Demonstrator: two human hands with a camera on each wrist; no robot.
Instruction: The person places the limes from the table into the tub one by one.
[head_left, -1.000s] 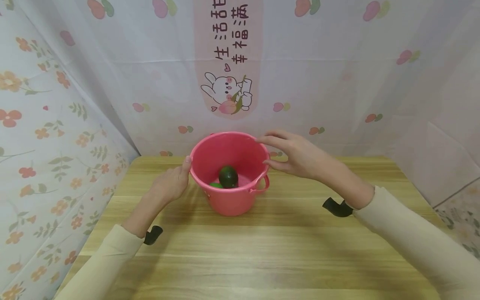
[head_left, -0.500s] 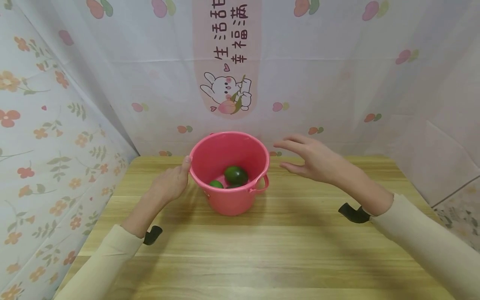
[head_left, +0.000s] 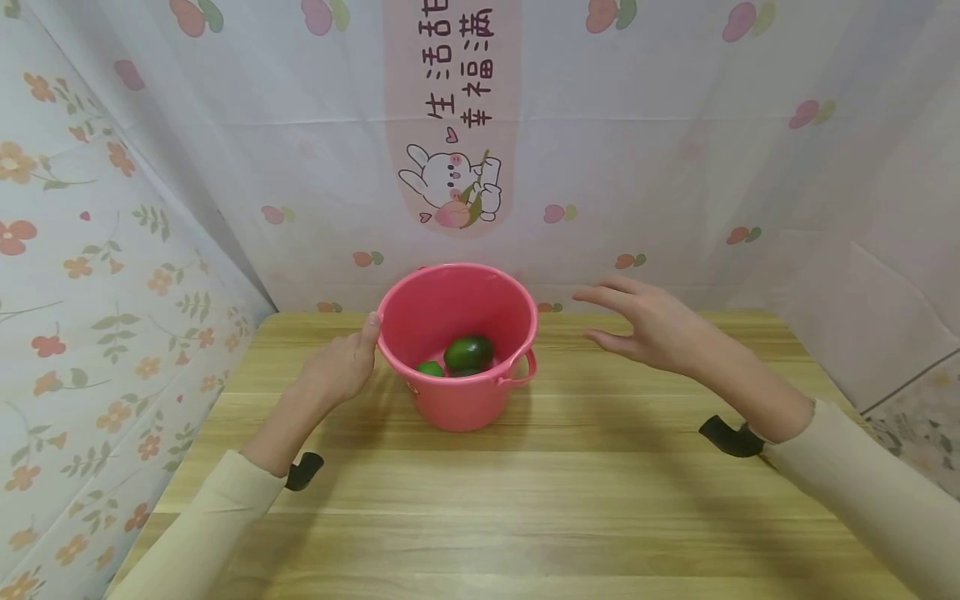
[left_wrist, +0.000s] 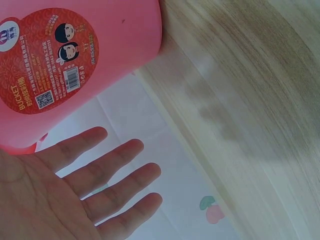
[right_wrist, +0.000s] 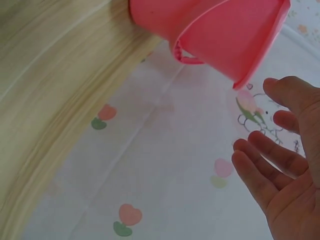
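Observation:
A pink bucket stands upright on the table, its red label facing the left wrist camera. Inside lie a dark green, shiny fruit that looks like an avocado and a smaller bright green round thing, partly hidden by the rim. My left hand is at the bucket's left side, its thumb right at the rim; in the left wrist view its fingers stretch out straight, spread apart. Off to the right of the bucket, my right hand hovers with relaxed fingers and holds nothing.
The wood-grain table runs up to a white printed cloth behind the bucket. Another flowered cloth hangs along the left. The bucket's pink handle hangs on its right side.
My right hand has drawn away from the bucket's rim to the right. The dark green fruit in the bucket has shifted and lies lower. The left hand stays at the rim.

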